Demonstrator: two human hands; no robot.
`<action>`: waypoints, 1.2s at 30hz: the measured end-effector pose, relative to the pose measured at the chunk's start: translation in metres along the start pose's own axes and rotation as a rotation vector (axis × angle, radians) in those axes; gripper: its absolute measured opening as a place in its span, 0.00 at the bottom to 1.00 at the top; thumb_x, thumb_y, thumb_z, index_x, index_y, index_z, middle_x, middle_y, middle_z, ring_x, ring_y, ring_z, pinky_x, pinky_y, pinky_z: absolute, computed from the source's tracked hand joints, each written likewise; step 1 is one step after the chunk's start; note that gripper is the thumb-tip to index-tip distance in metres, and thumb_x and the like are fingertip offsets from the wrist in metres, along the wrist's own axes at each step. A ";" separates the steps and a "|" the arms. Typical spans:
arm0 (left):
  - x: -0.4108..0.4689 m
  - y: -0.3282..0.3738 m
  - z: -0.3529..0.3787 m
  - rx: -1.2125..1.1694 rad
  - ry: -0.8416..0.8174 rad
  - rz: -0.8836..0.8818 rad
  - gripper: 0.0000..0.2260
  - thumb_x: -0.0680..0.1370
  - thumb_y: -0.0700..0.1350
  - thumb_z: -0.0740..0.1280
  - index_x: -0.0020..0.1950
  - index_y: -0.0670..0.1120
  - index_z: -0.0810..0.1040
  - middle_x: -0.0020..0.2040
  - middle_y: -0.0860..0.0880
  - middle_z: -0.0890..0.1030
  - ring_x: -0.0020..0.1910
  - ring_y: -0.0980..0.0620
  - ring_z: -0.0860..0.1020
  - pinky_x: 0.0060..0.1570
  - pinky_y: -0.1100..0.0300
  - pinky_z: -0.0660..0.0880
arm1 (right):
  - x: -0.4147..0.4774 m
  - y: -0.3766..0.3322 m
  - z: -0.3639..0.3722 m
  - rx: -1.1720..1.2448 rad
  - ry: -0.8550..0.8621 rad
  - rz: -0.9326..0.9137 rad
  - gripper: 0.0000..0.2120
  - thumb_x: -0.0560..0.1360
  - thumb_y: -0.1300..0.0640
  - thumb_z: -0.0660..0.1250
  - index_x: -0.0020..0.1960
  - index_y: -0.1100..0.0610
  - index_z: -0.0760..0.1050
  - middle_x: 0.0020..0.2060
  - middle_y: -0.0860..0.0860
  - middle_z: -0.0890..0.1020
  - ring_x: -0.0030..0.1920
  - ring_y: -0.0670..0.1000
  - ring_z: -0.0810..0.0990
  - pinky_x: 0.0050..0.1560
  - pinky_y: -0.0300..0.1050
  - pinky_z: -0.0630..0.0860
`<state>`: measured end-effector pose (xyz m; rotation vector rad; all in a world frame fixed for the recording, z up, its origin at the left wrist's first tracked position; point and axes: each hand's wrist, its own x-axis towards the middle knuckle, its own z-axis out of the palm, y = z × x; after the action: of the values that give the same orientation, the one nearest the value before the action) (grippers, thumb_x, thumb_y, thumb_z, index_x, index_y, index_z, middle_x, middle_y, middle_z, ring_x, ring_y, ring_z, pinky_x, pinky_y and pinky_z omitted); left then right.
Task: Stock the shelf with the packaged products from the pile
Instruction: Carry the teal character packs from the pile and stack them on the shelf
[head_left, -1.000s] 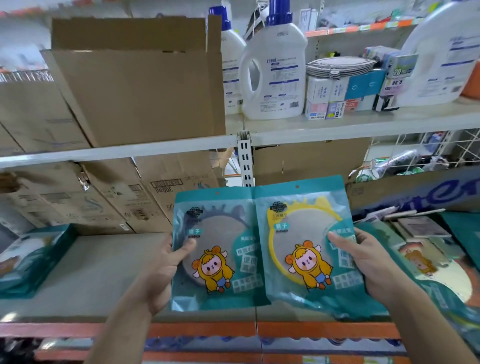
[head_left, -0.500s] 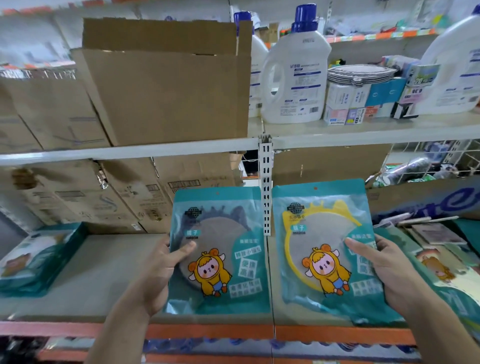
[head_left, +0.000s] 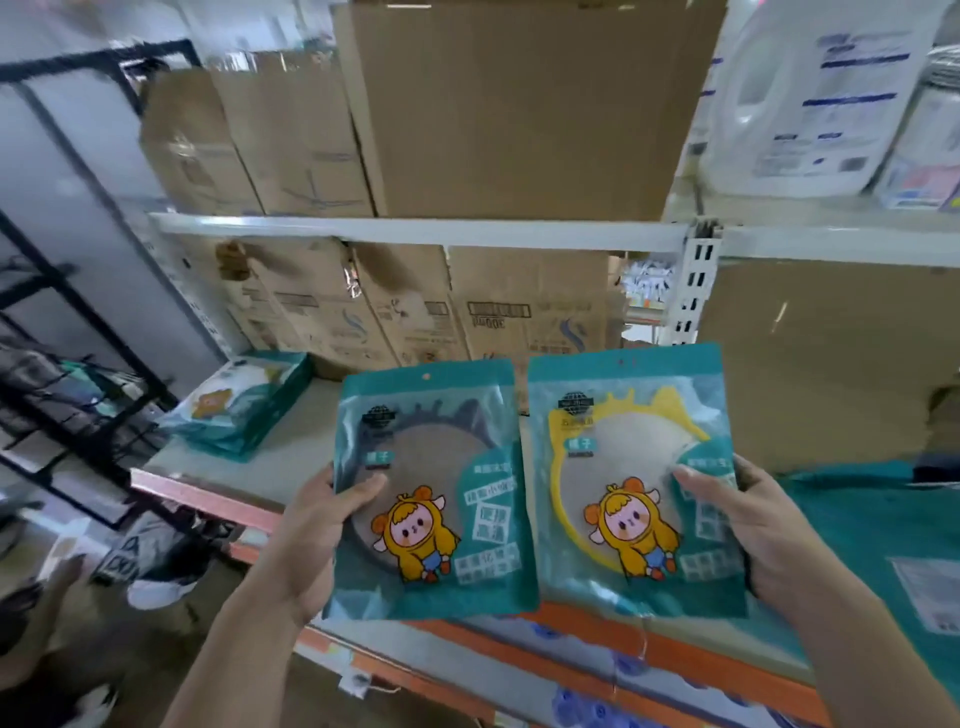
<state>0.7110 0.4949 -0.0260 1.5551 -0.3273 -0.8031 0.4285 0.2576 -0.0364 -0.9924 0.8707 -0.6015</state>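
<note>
**Head view (sole view).** My left hand (head_left: 311, 535) is clamped on the dark-rimmed packet (head_left: 431, 493) at its left edge, thumb across the front, fingers hidden behind. My right hand (head_left: 748, 530) is clamped on the yellow-rimmed packet (head_left: 634, 478) at its right edge in the same manner. Both packets are upright, faces toward me, side by side and nearly touching, above the front edge of the shelf (head_left: 291, 447).

Judgement: gripping the outer edges keeps the printed faces readable, so the two variants can be told apart before placing.

The pile (head_left: 872, 519) of teal packets appears to lie on the shelf to my right, just beside my right wrist. A stack of packets (head_left: 244, 405) lies flat at the shelf's left end, near the cardboard cartons (head_left: 405, 306) lining the back. Bare board shows between that stack and my hands.

Judgement: that gap is the likely destination, since like goods sit beside it. The packets look thin and glossy, so I expect them to slide rather than stand unsupported.

A detergent jug (head_left: 810, 88) stands on the tier above and is not part of this job.
</note>
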 end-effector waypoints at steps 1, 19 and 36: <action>-0.002 0.001 -0.013 -0.010 0.020 -0.002 0.11 0.80 0.40 0.67 0.61 0.40 0.80 0.54 0.37 0.85 0.52 0.36 0.84 0.52 0.42 0.82 | 0.001 0.002 0.013 -0.001 -0.028 0.009 0.15 0.68 0.60 0.73 0.54 0.62 0.78 0.35 0.55 0.85 0.30 0.53 0.83 0.26 0.45 0.79; 0.054 0.020 -0.338 -0.062 0.122 0.001 0.09 0.76 0.42 0.71 0.53 0.52 0.86 0.55 0.41 0.86 0.59 0.35 0.81 0.67 0.31 0.69 | 0.031 0.093 0.336 -0.077 -0.078 -0.004 0.16 0.70 0.60 0.74 0.56 0.62 0.79 0.47 0.61 0.84 0.46 0.62 0.82 0.55 0.63 0.77; 0.189 0.069 -0.395 -0.180 0.194 -0.049 0.18 0.71 0.39 0.72 0.61 0.40 0.78 0.53 0.32 0.83 0.50 0.30 0.83 0.52 0.30 0.79 | 0.144 0.101 0.422 -0.079 -0.153 0.073 0.19 0.69 0.59 0.73 0.59 0.63 0.78 0.49 0.65 0.85 0.47 0.65 0.85 0.53 0.63 0.79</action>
<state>1.1225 0.6612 -0.0312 1.4619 -0.0731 -0.6927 0.8665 0.3848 -0.0629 -1.0595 0.7961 -0.4262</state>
